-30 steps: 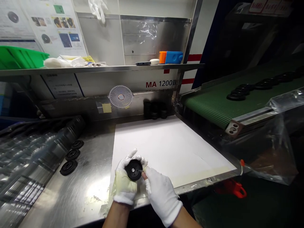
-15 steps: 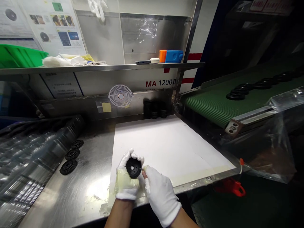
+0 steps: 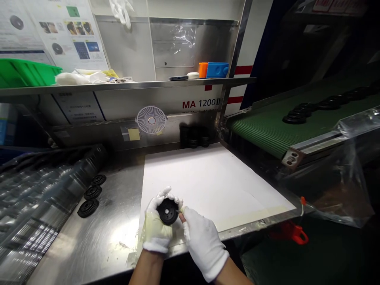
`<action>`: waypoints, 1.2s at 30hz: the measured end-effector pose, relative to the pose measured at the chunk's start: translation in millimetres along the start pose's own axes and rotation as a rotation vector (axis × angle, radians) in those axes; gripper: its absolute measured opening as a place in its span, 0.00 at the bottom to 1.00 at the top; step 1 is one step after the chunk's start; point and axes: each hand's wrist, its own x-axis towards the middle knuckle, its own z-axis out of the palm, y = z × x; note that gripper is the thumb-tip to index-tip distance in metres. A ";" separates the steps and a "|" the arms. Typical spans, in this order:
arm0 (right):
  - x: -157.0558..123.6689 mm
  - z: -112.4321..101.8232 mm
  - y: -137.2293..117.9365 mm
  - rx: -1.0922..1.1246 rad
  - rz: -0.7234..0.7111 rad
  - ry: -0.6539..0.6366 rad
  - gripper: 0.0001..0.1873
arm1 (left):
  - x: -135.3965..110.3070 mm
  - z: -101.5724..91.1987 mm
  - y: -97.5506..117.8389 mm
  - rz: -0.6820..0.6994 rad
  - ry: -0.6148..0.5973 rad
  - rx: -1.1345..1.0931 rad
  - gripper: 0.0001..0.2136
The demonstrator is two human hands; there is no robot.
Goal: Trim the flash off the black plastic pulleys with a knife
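My left hand [image 3: 157,227], in a white glove with a yellowish palm covering, is closed round a black plastic wheel [image 3: 168,211]. The wheel's face with its pale centre is turned up toward me. At its right rim is my right hand [image 3: 200,239], also gloved, with a bare fingertip showing. Its fingers are pinched together around something thin and small that I cannot make out, close against the rim. Both hands are over the front edge of a white sheet [image 3: 202,182]. Left of them, several similar black wheels [image 3: 88,208] lie in a row on the metal table.
Clear plastic trays [image 3: 38,198] are stacked at the left. A green conveyor [image 3: 261,134] on the right carries black wheels [image 3: 295,116]. Behind the sheet are a small fan [image 3: 151,120], dark round parts [image 3: 194,136] and a shelf [image 3: 148,84]. A red-handled tool [image 3: 297,234] hangs at the right.
The wheel has tilted slightly in my left hand. My right hand stays at its rim, having shifted a little to the right. The view has moved slightly.
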 end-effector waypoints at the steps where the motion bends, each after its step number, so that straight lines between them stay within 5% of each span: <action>1: -1.5 0.4 -1.3 -0.008 -0.001 0.001 0.09 | 1.2 0.9 -0.8 0.032 0.017 -0.001 0.12; 8: -3.7 1.1 -11.0 -0.020 0.019 0.016 0.09 | 4.6 13.9 -3.4 0.116 0.081 -0.020 0.09; 14: 0.0 -1.5 0.1 0.013 -0.008 0.063 0.08 | 0.8 9.4 -3.1 -0.037 0.038 0.025 0.13; 25: -8.1 4.4 -11.4 -0.018 -0.022 0.018 0.09 | 3.3 10.1 -8.5 0.234 0.070 0.001 0.09; 30: -3.0 1.7 0.2 0.000 -0.008 0.056 0.08 | -2.0 3.7 -1.6 -0.031 -0.023 0.056 0.17; 36: -5.0 2.6 -1.8 0.004 0.018 0.020 0.09 | 2.4 12.0 -9.0 0.073 0.079 -0.021 0.09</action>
